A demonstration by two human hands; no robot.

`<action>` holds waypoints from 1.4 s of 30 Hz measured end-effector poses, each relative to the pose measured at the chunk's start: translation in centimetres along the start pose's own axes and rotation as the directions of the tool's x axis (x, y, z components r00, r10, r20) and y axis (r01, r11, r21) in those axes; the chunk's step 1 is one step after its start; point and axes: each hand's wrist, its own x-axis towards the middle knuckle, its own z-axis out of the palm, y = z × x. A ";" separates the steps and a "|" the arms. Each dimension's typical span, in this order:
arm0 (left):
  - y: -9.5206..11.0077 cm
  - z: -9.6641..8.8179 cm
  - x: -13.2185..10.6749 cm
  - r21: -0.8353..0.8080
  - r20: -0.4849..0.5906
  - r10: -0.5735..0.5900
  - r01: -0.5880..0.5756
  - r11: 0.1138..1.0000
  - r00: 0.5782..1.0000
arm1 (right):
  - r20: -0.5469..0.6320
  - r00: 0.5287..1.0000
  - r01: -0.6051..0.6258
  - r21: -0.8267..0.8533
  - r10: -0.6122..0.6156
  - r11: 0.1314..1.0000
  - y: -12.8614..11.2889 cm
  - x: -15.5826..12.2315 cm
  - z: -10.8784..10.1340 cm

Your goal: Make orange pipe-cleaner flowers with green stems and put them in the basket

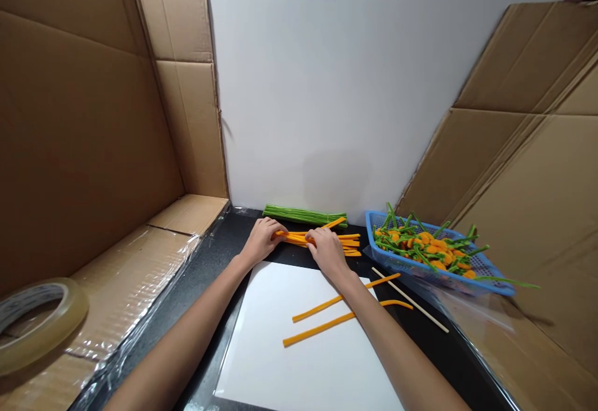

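Note:
A bundle of orange pipe cleaners [350, 244] lies across the black table's far part, some of its right ends fanned apart. My left hand [262, 238] is closed on the left end of this bundle. Around its middle, the fingers of my right hand [326, 247] are curled and pressed down onto the stems; the fingertips are partly hidden. Two loose orange pipe cleaners [317, 329] lie slantwise on a white sheet [271, 361], passing under my right forearm. Just behind the bundle, against the wall, rests a bunch of green pipe cleaners [299, 214].
A blue plastic basket [406, 263] at the right holds many orange and green pipe-cleaner pieces. A thin wooden stick [415, 304] lies in front of it. At the left, a roll of clear tape [75, 311] sits on cardboard [126, 268]. Cardboard panels and a pale wall [327, 75] enclose the table.

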 end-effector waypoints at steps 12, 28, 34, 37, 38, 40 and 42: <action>0.3 0.3 -0.1 0.130 0.034 0.066 -0.069 0.989 0.997 | 0.033 0.998 0.063 -0.110 -0.060 0.992 -0.2 0.0 0.0; 0.5 0.2 -0.3 0.159 0.068 0.049 -0.060 0.985 0.996 | 0.241 0.964 0.113 0.021 -0.115 0.993 -0.9 0.2 -1.3; 0.5 -0.1 -0.2 0.040 0.122 0.160 -0.166 0.985 0.980 | 0.236 0.957 0.155 0.074 -0.168 0.985 -0.7 0.1 -1.5; 0.7 -0.2 -0.2 0.015 0.118 0.162 -0.164 0.986 0.980 | 0.211 0.959 0.165 0.128 -0.189 0.978 -0.5 0.1 -1.6; 0.7 -0.2 -0.2 0.019 0.119 0.156 -0.159 0.987 0.981 | 0.206 0.960 0.162 0.141 -0.189 0.977 -0.5 0.1 -1.6; 0.7 -0.1 -0.2 0.042 0.109 0.130 -0.136 0.990 0.985 | 0.202 0.960 0.163 0.154 -0.193 0.974 -0.4 0.1 -1.5; 0.4 0.1 -0.2 0.083 0.071 0.081 -0.087 0.993 0.994 | 0.210 0.956 0.174 0.158 -0.205 0.972 -0.3 0.1 -1.5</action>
